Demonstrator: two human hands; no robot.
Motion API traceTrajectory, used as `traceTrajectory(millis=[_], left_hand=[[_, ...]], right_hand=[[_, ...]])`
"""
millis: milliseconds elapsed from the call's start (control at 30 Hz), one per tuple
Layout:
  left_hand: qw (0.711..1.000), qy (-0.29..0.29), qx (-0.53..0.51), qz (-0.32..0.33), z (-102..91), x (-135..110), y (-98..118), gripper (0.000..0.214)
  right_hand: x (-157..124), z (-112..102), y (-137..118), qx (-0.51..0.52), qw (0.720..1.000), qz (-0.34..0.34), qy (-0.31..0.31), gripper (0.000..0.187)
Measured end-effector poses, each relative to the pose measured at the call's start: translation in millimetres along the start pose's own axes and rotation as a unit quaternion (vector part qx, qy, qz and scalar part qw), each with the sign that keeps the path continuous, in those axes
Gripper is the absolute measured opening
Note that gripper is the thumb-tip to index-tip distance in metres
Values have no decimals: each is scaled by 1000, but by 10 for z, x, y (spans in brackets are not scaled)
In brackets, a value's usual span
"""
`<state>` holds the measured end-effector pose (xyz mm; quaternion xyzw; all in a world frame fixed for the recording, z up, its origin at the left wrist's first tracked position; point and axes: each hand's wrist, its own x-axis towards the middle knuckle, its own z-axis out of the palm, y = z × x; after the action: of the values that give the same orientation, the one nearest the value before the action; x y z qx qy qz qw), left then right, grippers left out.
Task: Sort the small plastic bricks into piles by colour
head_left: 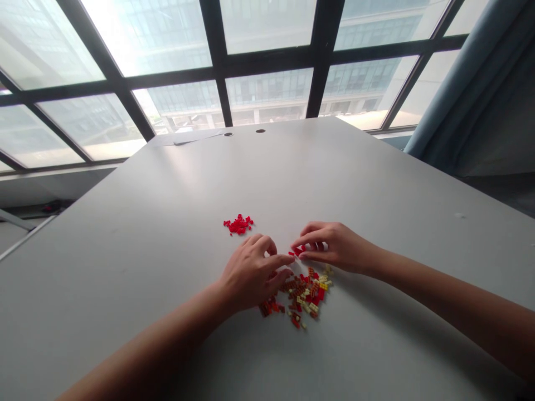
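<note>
A mixed pile of small toy building bricks [301, 295] in red, orange, brown and pale yellow lies on the white table [175, 345]. My left hand [253, 270] is over the pile's left side, its index finger and thumb stretched out and apart, with no brick visible between them. Just behind the pile, my right hand [328, 245] has its thumb and fingers closed around a few red bricks [298, 251]. My left index fingertip comes close to these bricks; whether it touches them I cannot tell. Part of the pile is hidden under my left hand.
A separate heap of small red bricks [239, 224] lies behind my left hand. Papers [184, 137] and two round cable holes are at the table's far edge. Large windows [267, 92] stand beyond it, with a blue curtain [468, 94] to the right.
</note>
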<state>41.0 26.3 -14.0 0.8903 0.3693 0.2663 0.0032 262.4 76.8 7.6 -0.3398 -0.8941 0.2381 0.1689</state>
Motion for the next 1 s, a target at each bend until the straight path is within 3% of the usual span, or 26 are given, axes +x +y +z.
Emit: traceTrajectory(millis=[367,467,600,833,1000], left_hand=[[998,10,-48,38,-47,-42,21,16],[997,2,-55,45,-53,-45,25,15],[996,45,-53,56,-80,-32,13,16],[981,178,-46,-61,-121,-6,-60,17],[970,212,-29,-115,-141,-7,-103,17]], right_hand=[[7,-105,6,12,1000,15,2,25],[8,-70,9,19,1000,-2,-14,29],[42,35,17,28,999,-19,4,23],[128,134,36,36,998,-41,19,15],[215,164,-31,46,998,-49,12,17]])
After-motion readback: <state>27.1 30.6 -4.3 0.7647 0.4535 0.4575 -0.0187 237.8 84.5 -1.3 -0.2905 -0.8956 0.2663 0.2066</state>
